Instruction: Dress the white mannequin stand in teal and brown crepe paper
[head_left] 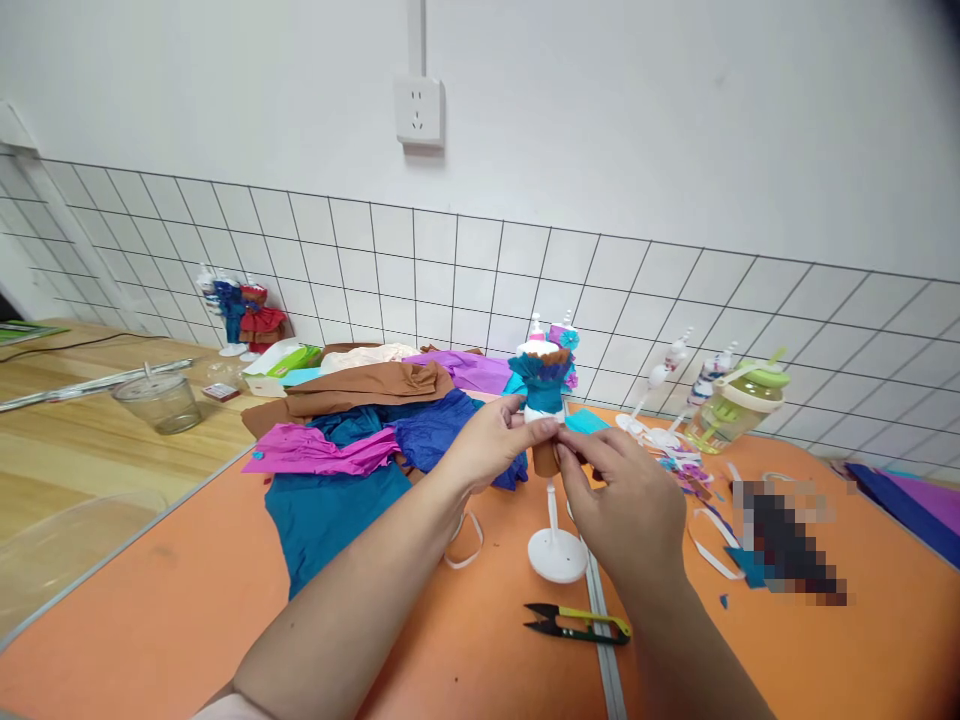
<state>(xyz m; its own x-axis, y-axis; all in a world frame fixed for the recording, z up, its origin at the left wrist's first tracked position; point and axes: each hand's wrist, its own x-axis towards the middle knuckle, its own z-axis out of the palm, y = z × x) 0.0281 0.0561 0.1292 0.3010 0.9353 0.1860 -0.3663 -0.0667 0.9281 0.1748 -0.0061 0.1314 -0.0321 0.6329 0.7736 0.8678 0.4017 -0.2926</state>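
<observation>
A miniature dress form on a round white stand (557, 558) stands upright in front of me. Teal crepe paper (546, 398) with a brown and blue ruffle wraps its chest, above a white band at the waist. Brown crepe paper (545, 461) covers the part below. My left hand (491, 440) closes round the waist from the left, thumb across the front. From the right, my right hand (630, 490) pinches the edge of the brown paper near my left thumb. Thread snips (577, 624) with yellow and green handles lie in front of the stand.
Crumpled crepe paper (337, 520) in several colours is heaped on the left of the orange table. Other small dress forms (709, 380), a green-lidded cup (739, 405) and paper scraps are at the right. A glass bowl (159, 402) stands far left. A wire grid runs along the wall.
</observation>
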